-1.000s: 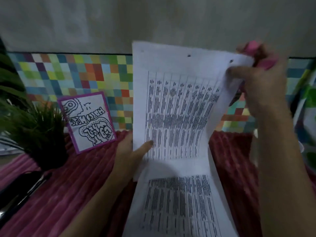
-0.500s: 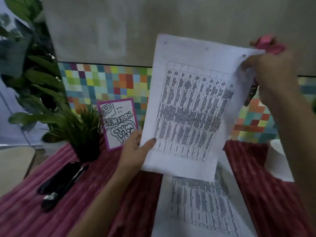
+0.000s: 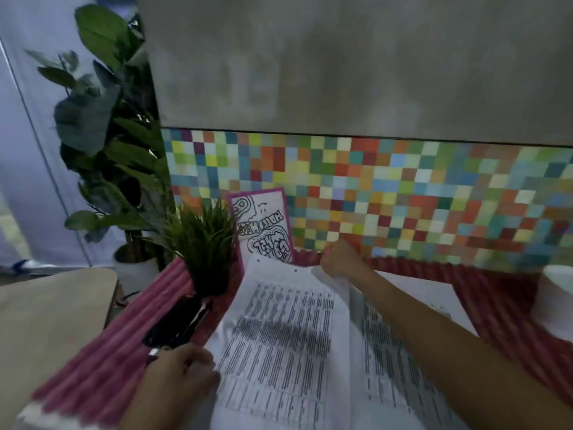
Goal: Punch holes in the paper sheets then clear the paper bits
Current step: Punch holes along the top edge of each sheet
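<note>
The punched sheet sits at six o'clock over the red cloth, right hand pinching its twelve-o'clock edge, left hand gripping its eight-o'clock side, so I'd lay it down flat, edges squared, without creasing those holes.

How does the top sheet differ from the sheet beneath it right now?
The top sheet bends upward at its far corner, which the right hand pinches; the sheet beneath lies flat on the red cloth. The top sheet shows two punched holes near its far edge; none show on the sheet beneath, which is mostly covered. Both are white with dense printed tables.
</note>
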{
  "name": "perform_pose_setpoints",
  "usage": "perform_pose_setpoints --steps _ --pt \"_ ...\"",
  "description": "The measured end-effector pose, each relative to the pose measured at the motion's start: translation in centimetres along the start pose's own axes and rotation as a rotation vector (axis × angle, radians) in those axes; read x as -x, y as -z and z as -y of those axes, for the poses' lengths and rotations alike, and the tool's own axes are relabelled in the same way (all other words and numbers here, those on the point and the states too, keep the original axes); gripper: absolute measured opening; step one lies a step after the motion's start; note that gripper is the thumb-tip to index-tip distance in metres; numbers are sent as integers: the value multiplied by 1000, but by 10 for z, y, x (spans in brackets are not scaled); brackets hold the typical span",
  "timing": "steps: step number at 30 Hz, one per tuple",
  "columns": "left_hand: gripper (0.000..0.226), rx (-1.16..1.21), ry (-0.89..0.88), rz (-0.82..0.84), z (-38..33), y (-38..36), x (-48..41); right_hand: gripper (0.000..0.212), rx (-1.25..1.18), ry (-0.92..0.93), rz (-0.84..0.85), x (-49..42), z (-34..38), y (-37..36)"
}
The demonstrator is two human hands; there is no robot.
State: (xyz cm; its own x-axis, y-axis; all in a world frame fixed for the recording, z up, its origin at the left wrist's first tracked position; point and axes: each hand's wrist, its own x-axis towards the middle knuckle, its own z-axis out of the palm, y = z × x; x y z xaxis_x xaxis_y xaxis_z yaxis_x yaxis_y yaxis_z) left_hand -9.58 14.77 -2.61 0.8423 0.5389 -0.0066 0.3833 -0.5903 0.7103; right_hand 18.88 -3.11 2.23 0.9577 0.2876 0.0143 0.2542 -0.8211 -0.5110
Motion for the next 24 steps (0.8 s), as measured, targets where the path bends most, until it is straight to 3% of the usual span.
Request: perform_pose_setpoints --steps 5,9,12,14,18,20,22,24 --pt "18 -13 48 -41 0 1 -1 36 38 -5 74 10 4 -17" --pt "5 -98 36 -19 -2 5 3 18 111 34 100 18 7 -29" --pt "21 -238 -57 71 1 7 3 18 118 38 104 17 8 -26" --pt "29 -440 -102 94 9 3 1 14 -15 68 41 11 2 -7" --pt "40 -602 -181 -199 -26 -4 -3 11 -163 99 -222 -3 -40 58" --pt "38 -621 -279 -213 -84 -8 -3 23 -115 94 -238 -6 -71 80" --pt "16 -465 -482 -216 -129 -36 -17 30 -9 108 -168 -4 -97 84" --pt "20 -358 -683 -100 -162 -83 -45 32 85 119 -112 0 -118 74"
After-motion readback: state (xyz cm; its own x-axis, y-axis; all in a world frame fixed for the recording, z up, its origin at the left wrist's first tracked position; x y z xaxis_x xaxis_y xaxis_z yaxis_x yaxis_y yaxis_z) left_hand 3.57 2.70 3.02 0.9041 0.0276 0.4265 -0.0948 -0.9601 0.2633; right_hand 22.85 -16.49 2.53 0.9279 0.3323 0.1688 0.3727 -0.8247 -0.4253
